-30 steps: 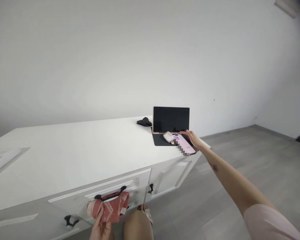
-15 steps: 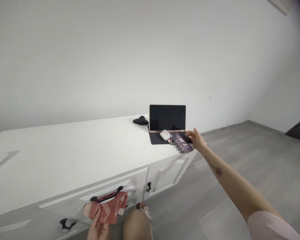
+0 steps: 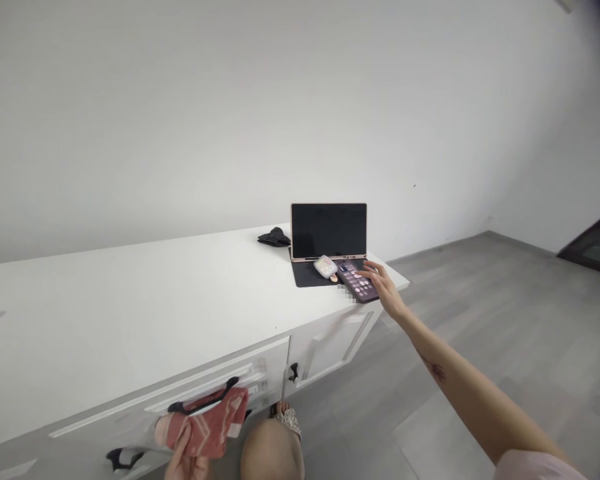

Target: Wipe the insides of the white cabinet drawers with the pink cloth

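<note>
Low in front of the drawers, my left hand point(image 3: 189, 460) pinches a pinkish-red sock point(image 3: 211, 427) with pale zigzag lines and pale ends. The sock lies across a black drawer handle point(image 3: 205, 402); I cannot tell whether it passes behind the bar. My right hand point(image 3: 384, 288) reaches over a phone point(image 3: 359, 283) on the cabinet's right end, its fingers stretched onto the lit screen, which shows rows of icons. Just left of the phone is a small whitish case point(image 3: 325, 267) with a little charm point(image 3: 334, 278).
A tablet point(image 3: 329, 230) with a dark screen stands upright on its black cover point(image 3: 303, 275). A black folded fabric item point(image 3: 275, 237) lies to its left on the white cabinet top point(image 3: 130, 313). Another black handle point(image 3: 293, 372) is on the right door. Below are my knee point(image 3: 273, 450) and foot.
My right hand has moved left from beside the phone to over its screen. My left hand still holds the sock at the drawer front. The view has shifted slightly.
</note>
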Action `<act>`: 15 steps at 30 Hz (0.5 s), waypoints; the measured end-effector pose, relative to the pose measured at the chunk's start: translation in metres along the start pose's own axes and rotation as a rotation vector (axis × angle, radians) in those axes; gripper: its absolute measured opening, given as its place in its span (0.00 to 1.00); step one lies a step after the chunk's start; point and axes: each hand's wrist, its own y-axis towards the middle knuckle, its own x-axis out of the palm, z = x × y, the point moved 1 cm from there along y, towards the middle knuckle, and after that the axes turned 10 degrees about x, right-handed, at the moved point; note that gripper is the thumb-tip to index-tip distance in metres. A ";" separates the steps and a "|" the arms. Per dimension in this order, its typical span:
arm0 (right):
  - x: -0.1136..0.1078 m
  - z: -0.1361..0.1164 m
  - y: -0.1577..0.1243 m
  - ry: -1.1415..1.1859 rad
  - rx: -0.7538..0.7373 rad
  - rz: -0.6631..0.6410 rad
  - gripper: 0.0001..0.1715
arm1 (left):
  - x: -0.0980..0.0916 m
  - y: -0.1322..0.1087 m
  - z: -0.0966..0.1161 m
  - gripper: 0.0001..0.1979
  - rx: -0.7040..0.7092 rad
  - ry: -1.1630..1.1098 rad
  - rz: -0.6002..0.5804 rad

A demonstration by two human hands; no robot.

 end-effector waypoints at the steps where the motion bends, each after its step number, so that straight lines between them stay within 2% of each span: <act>1: 0.000 -0.001 -0.001 -0.021 -0.016 -0.010 0.36 | -0.001 0.000 0.000 0.29 -0.001 0.010 0.010; 5: 0.002 -0.003 -0.001 -0.167 -0.018 -0.107 0.36 | 0.005 -0.004 0.000 0.29 0.035 0.052 0.095; 7: 0.002 -0.003 0.001 -0.156 0.002 -0.116 0.36 | 0.009 -0.007 0.001 0.30 0.033 0.055 0.105; 11: -0.005 0.006 0.012 0.147 0.165 0.044 0.39 | 0.006 -0.006 0.002 0.30 0.026 0.060 0.101; 15: -0.019 0.028 0.034 0.310 0.337 0.119 0.37 | -0.003 0.004 0.001 0.29 0.017 0.033 0.092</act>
